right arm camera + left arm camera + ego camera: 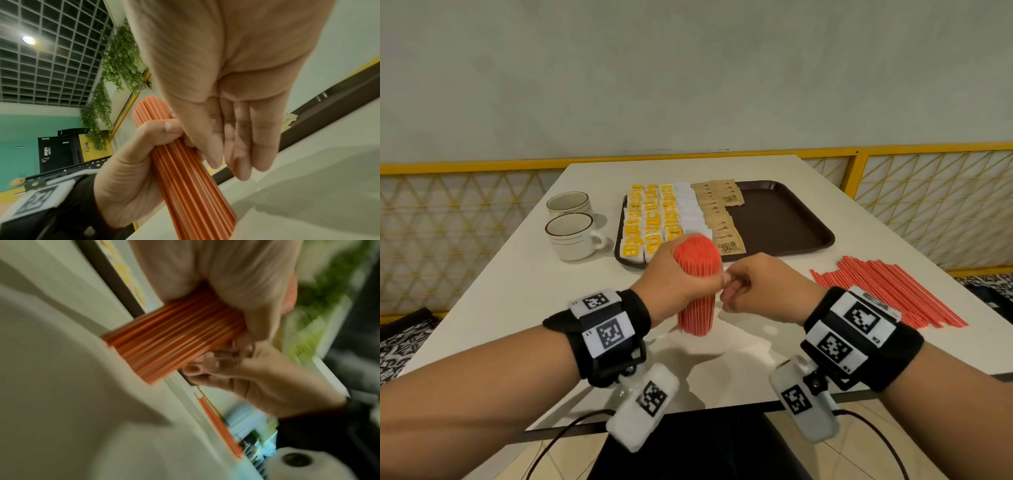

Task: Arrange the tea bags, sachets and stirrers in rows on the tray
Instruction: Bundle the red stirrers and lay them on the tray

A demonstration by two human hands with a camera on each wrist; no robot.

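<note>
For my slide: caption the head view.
Left hand stands stirrers upright on table; right hand steadies them.

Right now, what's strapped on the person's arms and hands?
Bare forearms, no sleeves or gloves. Left hand and right hand each have a black wrist band carrying white square-code tags. A white camera pod with its own tag hangs under each wrist, trailing a black cable.
</note>
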